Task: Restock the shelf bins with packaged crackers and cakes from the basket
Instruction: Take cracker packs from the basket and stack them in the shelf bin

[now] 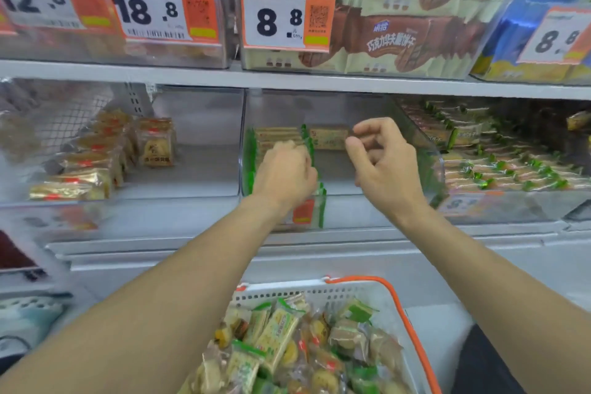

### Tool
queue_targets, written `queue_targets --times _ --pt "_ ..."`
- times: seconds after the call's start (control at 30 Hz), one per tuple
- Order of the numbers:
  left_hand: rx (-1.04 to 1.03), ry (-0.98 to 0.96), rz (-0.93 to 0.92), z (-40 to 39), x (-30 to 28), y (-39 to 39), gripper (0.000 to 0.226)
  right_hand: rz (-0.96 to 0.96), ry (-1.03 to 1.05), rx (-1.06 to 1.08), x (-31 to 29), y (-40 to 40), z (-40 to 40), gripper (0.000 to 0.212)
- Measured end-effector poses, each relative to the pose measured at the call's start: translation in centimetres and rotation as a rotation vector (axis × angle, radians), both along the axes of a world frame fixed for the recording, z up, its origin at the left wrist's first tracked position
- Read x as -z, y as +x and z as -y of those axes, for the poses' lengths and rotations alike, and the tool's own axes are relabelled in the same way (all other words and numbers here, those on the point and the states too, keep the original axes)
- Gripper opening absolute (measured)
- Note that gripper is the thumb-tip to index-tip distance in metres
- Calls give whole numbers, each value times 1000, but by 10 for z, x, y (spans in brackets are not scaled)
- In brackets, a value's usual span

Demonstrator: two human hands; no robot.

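Our left hand (pixel 284 174) covers the green cracker stack (pixel 278 137) in the clear middle bin (pixel 428 150); the bin's price tag (pixel 303 211) below the hand is half hidden. Left of it, bin labels are blurred.

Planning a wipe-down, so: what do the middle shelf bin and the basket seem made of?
The middle bin looks like clear, glossy rigid plastic: the packs show through its walls. The basket looks like matte white moulded plastic with punched slots and an orange handle, probably plastic too.
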State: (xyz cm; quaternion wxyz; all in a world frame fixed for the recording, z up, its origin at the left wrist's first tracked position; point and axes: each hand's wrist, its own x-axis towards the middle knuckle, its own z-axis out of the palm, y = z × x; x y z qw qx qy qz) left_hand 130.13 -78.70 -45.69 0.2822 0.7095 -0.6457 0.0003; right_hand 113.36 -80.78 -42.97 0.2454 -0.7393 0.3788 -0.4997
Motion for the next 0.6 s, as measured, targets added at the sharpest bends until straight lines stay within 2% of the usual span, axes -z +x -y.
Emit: queue_targets --times 0.1,0.17,0.2,0.27,0.33,0.4,0.53,0.6 --pt "150 -327 -88 -39 9 -8 13 64 76 -22 30 -12 -49 9" --pt "149 -415 -178 -76 27 -18 9 83 179 -41 65 -17 -74 11" --pt "134 -381 -221 -95 43 -21 9 78 234 -45 87 -20 -84 12" --pt "84 -166 -296 -130 87 -23 11 16 345 -43 134 -25 -101 12" --pt "40 90 -279 -162 136 -22 14 -120 449 -43 180 -32 -118 16" --pt "-7 267 -250 -196 174 -23 17 -253 529 -51 215 -39 -136 20" --pt "-33 427 -191 -248 221 -25 24 -381 695 -47 259 -39 -160 15" --pt "8 439 -129 -260 230 -25 27 -414 698 -42 270 -27 -162 15"
